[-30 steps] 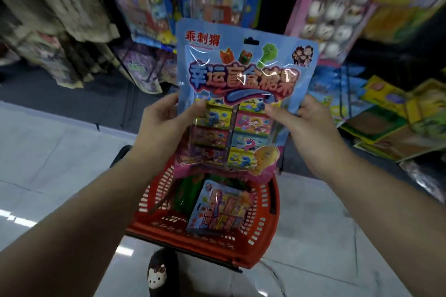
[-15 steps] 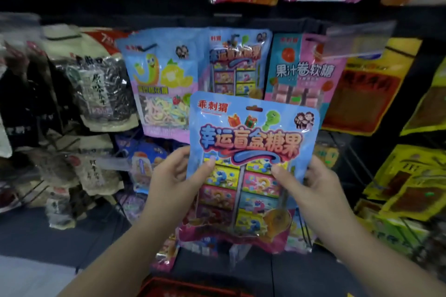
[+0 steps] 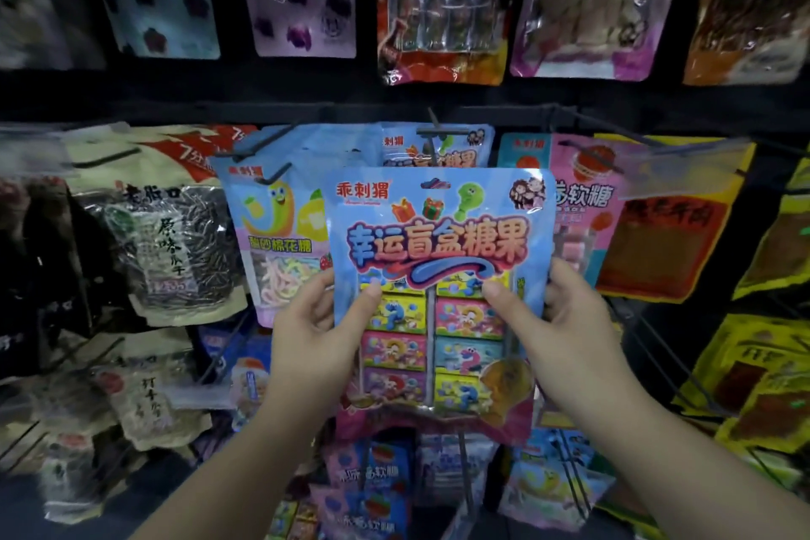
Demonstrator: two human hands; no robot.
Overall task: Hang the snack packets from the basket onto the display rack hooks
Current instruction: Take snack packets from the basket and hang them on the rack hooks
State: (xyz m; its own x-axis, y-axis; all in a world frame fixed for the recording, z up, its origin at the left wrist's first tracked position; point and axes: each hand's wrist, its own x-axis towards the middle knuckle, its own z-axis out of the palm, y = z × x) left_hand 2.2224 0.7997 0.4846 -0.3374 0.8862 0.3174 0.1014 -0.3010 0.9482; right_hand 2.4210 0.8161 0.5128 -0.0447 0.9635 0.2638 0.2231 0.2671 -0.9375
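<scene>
Head view, both hands (image 3: pixel 315 333) pinching candy packet (image 3: pixel 434 276) upright

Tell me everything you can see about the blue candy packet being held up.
The blue candy packet is a glossy plastic pouch, upright and facing the camera, with red lettering, a hang hole at the top, a pink bottom edge and small coloured boxes showing through. The left hand and right hand pinch its sides before a matching hung packet.

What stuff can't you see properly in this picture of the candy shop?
- Matching packet, head view: mostly hidden behind the held candy packet.
- Fingers of the left hand and right hand: behind that packet.
- Top-row packets: cut off by the upper edge, blurred.
- Basket: out of view.
</scene>
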